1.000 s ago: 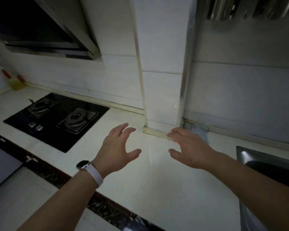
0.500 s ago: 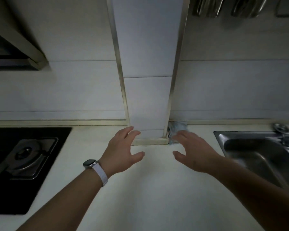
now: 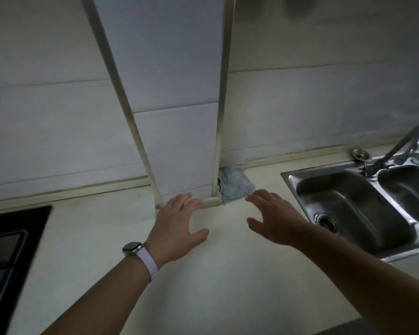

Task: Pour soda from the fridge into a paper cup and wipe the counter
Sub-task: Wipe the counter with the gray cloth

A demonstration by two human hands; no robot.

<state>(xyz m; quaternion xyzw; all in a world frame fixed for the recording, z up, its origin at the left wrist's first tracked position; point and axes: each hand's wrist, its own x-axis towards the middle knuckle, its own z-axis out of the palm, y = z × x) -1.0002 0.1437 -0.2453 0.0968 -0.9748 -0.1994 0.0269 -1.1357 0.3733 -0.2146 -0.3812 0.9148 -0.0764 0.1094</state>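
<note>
Hovering over the pale cream bench [image 3: 203,274], my left hand [image 3: 177,228] and right hand [image 3: 273,218] keep a spread, empty grip; the crumpled pale-blue cloth [image 3: 235,184] lies just beyond my right fingertips [image 3: 257,193], against the tiled wall column [image 3: 179,105].

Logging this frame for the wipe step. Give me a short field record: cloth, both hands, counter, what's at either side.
cloth: blue-grey cloth, crumpled on the counter against the wall, right of the tiled column
right hand: open, fingers spread, fingertips just short of the cloth
left hand: open, empty, in front of the column base; watch on wrist
counter: pale; no cup or soda in view
right side: steel sink with faucet
left side: black hob
</note>
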